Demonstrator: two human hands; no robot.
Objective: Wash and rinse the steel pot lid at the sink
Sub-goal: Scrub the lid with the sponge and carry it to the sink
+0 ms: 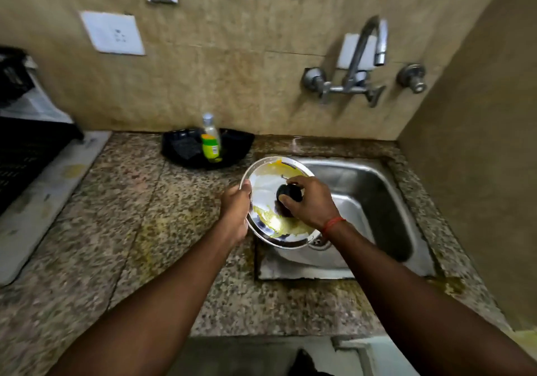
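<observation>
While your left hand (236, 201) grips the left rim of the steel pot lid (266, 187), the lid sits tilted over the left edge of the steel sink (377, 201), streaked with yellow residue. Your right hand (312, 201) is closed around the lid's black knob (289, 193). Right of that, the wall tap (363, 62) shows no water running.

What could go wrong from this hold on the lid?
1. The steel lid is tilted, half over the counter rather than the sink; its yellow residue could drip onto the granite.
2. The left hand pinches only the rim while the right hand grips the black knob; a wet lid may slip and fall.
3. No water shows at the faucet; opening it frees one hand.
</observation>
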